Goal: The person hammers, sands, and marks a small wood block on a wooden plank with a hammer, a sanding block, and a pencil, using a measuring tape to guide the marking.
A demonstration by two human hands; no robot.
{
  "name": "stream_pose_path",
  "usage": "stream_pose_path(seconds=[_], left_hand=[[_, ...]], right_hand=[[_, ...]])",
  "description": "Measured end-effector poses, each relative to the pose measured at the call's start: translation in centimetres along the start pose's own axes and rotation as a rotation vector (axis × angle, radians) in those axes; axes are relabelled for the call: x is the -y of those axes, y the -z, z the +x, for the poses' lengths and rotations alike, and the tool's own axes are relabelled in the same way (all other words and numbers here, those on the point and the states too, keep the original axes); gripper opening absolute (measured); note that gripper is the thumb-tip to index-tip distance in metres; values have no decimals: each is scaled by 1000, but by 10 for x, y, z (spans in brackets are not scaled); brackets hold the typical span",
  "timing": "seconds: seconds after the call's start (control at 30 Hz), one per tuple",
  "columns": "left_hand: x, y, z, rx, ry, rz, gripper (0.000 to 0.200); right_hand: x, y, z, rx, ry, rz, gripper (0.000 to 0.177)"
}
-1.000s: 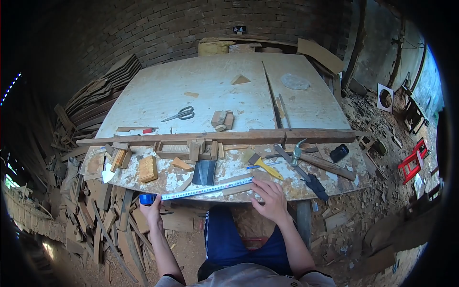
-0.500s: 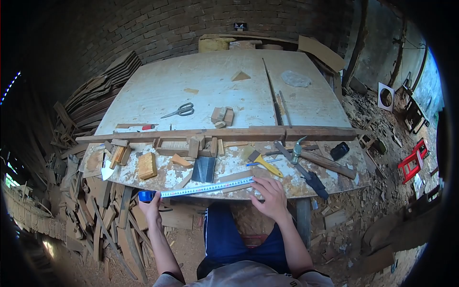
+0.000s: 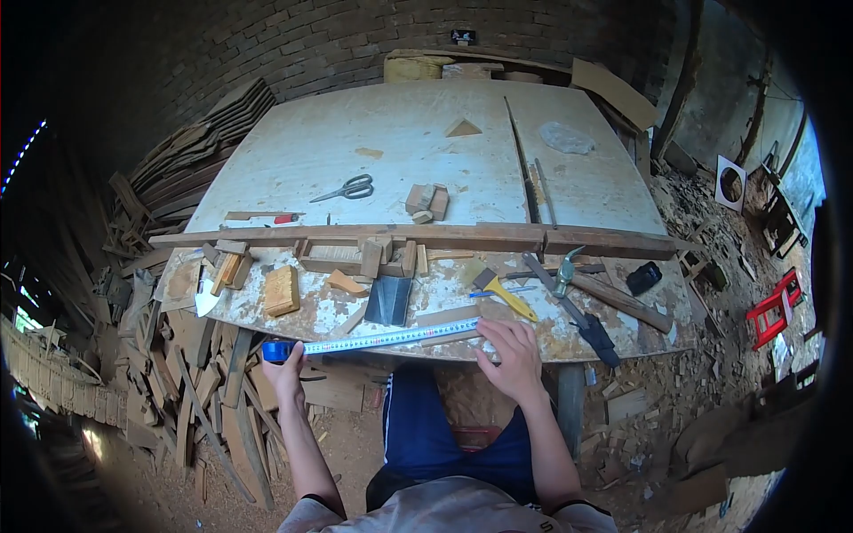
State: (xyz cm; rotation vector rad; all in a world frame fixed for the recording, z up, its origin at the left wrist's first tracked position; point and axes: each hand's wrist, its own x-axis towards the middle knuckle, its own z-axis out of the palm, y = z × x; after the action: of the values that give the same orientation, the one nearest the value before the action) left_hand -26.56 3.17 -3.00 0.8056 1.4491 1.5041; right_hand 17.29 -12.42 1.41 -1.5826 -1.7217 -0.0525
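My left hand (image 3: pixel 284 377) is closed around the blue case of a tape measure (image 3: pixel 277 351) at the bench's front left edge. The pulled-out tape blade (image 3: pixel 391 338) runs right, rising slightly in view, along the front of the bench. At its far end, my right hand (image 3: pixel 514 355) has its fingertips on the blade, thumb lower and nearer to me. A thin wooden strip (image 3: pixel 449 341) lies just under the blade near that hand. Behind the blade are a dark flat plate (image 3: pixel 388 300) and a yellow-handled brush (image 3: pixel 506 298).
A long wooden beam (image 3: pixel 391 235) crosses the bench. Near it lie a hammer (image 3: pixel 613 298), a wooden block (image 3: pixel 282 290), a trowel (image 3: pixel 207 300) and a black-handled tool (image 3: pixel 593 338). Scissors (image 3: pixel 348 187) rest on the pale board (image 3: pixel 302 133). Scrap wood (image 3: pixel 209 391) covers the floor at left.
The camera view has shifted, so the bench appears slightly higher and further right. Both hands keep their places along the tape measure, and more of its blue case shows.
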Motion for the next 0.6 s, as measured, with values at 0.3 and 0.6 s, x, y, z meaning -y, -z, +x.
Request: stream_pose_path(seconds=[0.3,0.6], left_hand=[[8,3,0,-32,8,-25,57],[9,1,-2,-35,4,-18,53]], right_hand=[[-1,-1,-1,-18,-1,-2,41],[0,-1,-1,-28,-4,3,38]])
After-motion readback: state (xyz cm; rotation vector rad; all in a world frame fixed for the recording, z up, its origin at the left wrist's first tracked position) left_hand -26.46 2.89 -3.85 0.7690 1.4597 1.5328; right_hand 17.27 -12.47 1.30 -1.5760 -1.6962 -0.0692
